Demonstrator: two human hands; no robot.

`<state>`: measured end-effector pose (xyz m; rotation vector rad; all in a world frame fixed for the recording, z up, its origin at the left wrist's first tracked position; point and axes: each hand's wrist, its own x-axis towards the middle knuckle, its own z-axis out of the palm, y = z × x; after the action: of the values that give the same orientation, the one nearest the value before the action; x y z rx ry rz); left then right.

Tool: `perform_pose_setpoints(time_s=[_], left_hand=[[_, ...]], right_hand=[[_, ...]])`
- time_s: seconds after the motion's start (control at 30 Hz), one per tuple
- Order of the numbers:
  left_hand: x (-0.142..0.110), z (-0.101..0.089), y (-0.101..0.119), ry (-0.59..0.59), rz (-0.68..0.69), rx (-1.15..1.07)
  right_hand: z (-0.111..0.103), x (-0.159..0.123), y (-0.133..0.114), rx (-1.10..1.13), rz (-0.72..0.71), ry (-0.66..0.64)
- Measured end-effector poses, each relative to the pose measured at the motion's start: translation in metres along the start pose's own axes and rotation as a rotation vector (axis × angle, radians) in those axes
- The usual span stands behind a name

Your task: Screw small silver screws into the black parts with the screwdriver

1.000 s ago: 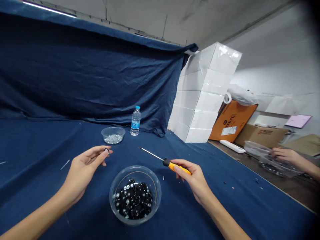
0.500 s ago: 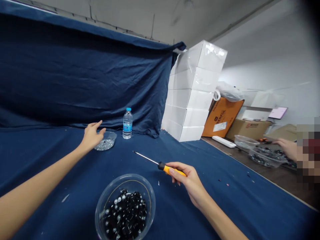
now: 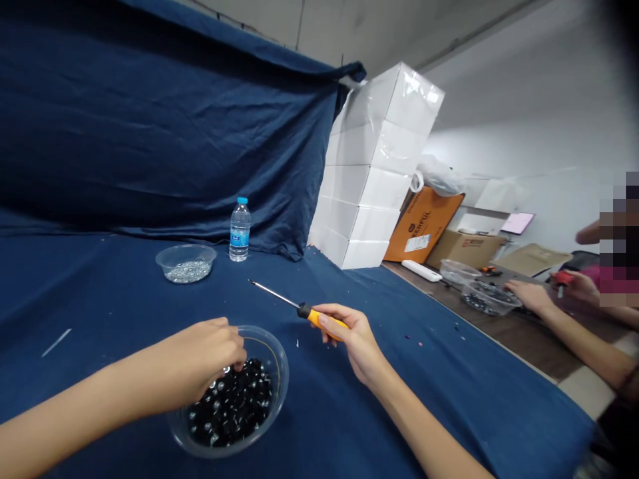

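Meanwhile, the right hand (image 3: pixel 352 339) grips a screwdriver (image 3: pixel 314 315), tip up-left; the left hand (image 3: pixel 202 352) curls into a bowl (image 3: pixel 279 379).

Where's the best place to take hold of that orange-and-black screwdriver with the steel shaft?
By the thick orange handle, coming from the near side, as the right hand does: it is fat enough to wrap a hand round, while the thin steel shaft points away and offers little grip.

A water bottle (image 3: pixel 240 229) stands right of one bowl (image 3: pixel 186 247), behind another bowl (image 3: pixel 280 392).
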<state>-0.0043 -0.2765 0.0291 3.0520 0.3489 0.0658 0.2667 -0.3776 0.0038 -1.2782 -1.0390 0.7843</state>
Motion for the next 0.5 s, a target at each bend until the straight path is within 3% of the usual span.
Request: perform_pose_setpoints(time_s=[0.13, 0.5], left_hand=[[0.001, 0.001, 0.0, 0.009, -0.011, 0.03], [-0.012, 0.002, 0.001, 0.27, 0.016, -0.263]], right_hand=[[0.001, -0.002, -0.001, -0.007, -0.004, -0.002], [0.002, -0.004, -0.003, 0.017, -0.004, 0.019]])
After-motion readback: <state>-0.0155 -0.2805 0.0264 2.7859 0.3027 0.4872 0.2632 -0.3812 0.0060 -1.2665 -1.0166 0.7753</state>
